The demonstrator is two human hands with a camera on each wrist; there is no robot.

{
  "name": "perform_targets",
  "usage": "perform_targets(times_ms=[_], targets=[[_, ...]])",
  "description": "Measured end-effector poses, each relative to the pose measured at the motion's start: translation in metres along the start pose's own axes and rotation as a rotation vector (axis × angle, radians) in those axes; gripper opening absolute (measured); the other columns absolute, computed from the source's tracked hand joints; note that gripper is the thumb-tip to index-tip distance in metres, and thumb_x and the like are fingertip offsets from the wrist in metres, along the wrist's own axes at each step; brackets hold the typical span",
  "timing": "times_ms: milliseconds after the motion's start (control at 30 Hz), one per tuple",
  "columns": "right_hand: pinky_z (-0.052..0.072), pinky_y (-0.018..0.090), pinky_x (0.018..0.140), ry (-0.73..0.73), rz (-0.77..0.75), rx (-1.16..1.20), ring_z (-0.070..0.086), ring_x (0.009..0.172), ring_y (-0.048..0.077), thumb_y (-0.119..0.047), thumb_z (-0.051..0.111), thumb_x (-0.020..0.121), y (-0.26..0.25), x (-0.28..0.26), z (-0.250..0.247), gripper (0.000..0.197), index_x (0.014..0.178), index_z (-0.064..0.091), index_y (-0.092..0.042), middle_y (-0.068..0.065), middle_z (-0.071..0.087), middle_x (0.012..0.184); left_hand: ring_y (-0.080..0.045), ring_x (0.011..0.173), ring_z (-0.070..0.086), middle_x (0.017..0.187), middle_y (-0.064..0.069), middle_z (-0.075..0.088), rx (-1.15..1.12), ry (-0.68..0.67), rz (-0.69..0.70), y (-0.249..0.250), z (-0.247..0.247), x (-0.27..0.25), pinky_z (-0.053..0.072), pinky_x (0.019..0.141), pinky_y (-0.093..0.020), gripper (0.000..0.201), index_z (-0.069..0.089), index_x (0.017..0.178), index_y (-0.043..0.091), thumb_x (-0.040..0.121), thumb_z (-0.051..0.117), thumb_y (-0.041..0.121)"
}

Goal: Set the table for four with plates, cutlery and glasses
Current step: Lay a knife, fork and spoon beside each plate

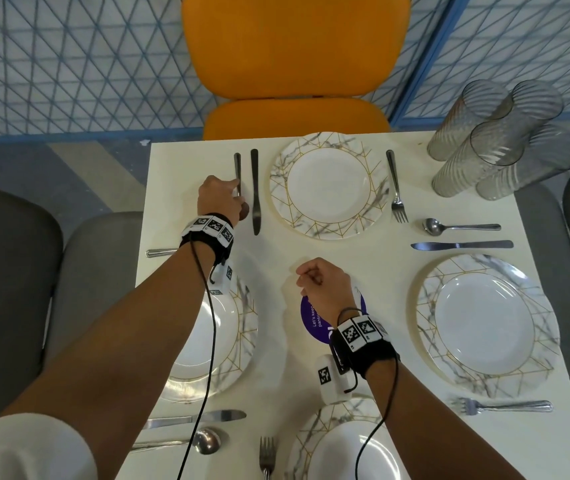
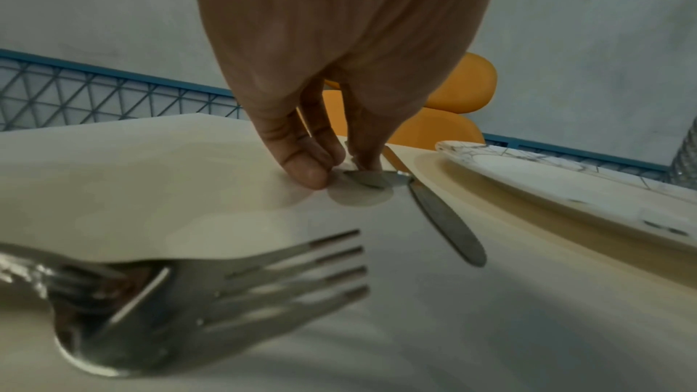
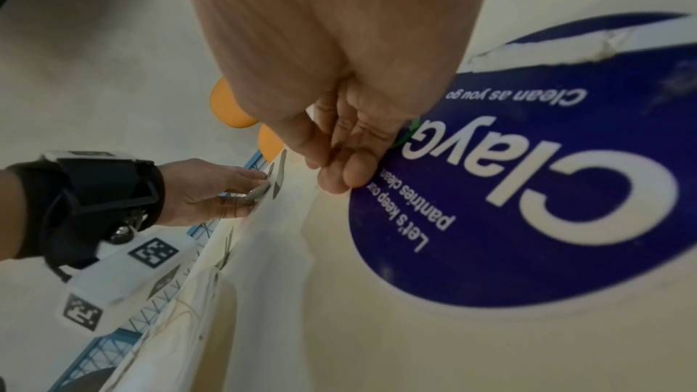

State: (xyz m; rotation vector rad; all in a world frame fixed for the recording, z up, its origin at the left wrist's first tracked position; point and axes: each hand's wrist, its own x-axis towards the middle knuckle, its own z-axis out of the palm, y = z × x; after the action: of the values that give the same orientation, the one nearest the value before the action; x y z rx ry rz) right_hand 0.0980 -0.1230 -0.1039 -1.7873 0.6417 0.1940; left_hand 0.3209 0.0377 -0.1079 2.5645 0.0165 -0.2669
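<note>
four marbled plates point(image 1: 278, 188), cutlery point(image 1: 462, 244) beside each. spoon point(image 1: 237, 168) parallel beside far knife point(image 1: 255, 192). four ribbed glasses point(image 1: 495, 140) clustered at far-right corner.

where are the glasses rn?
Head view: the four glasses stand bunched at the far right corner of the table, right of the far plate and its fork, not yet at any setting.
</note>
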Motion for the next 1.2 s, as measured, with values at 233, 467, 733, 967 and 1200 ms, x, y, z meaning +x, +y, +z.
perform_targets(times_ms=[233,467,733,967,1200], targets=[[0.053,0.012,0.065,0.013,-0.038,-0.034,0.070,0.067,0.014,-0.008,0.061,0.090,0.005,0.001,0.002,0.014,0.091,0.069,-0.020,0.000,0.073,0.080,-0.038,0.115,0.065,0.125,-0.022,0.066,-0.060,0.016,-0.014,0.001,-0.002,-0.001,0.053,0.105,-0.044,0.038,0.070,0.130,0.004,0.093,0.075,0.008],[0.052,0.011,0.065,0.019,-0.040,-0.053,0.070,0.067,0.011,-0.009,0.061,0.091,0.005,0.000,0.002,0.013,0.092,0.069,-0.020,-0.002,0.073,0.080,-0.036,0.112,0.067,0.123,-0.021,0.068,-0.072,0.008,-0.008,0.003,-0.005,-0.005,0.054,0.104,-0.040,0.037,0.071,0.130,0.005,0.093,0.075,0.006],[0.060,0.030,0.073,-0.002,0.047,-0.017,0.070,0.066,0.010,-0.008,0.058,0.090,-0.004,-0.008,-0.007,0.017,0.093,0.069,-0.021,-0.001,0.075,0.081,-0.033,0.124,0.058,0.128,-0.016,0.064,-0.066,0.017,-0.011,0.009,-0.020,-0.022,0.049,0.104,-0.040,0.040,0.067,0.136,0.013,0.096,0.067,0.014],[0.053,0.020,0.061,0.116,0.010,0.074,0.068,0.065,0.012,-0.001,0.054,0.091,-0.031,-0.032,-0.052,0.022,0.094,0.071,-0.014,0.006,0.075,0.081,-0.026,0.101,0.070,0.110,-0.009,0.074,-0.144,0.034,0.118,0.050,-0.031,-0.056,0.045,0.085,-0.023,0.021,0.077,0.107,0.018,0.096,0.061,0.011],[0.052,0.017,0.060,0.285,-0.187,0.030,0.067,0.070,0.013,0.000,0.054,0.092,-0.072,-0.053,-0.147,0.022,0.093,0.070,-0.014,0.007,0.074,0.084,-0.014,0.096,0.070,0.103,0.001,0.076,-0.304,-0.146,0.270,0.136,-0.027,-0.111,0.056,0.084,-0.025,0.019,0.078,0.104,0.021,0.097,0.062,0.015]])
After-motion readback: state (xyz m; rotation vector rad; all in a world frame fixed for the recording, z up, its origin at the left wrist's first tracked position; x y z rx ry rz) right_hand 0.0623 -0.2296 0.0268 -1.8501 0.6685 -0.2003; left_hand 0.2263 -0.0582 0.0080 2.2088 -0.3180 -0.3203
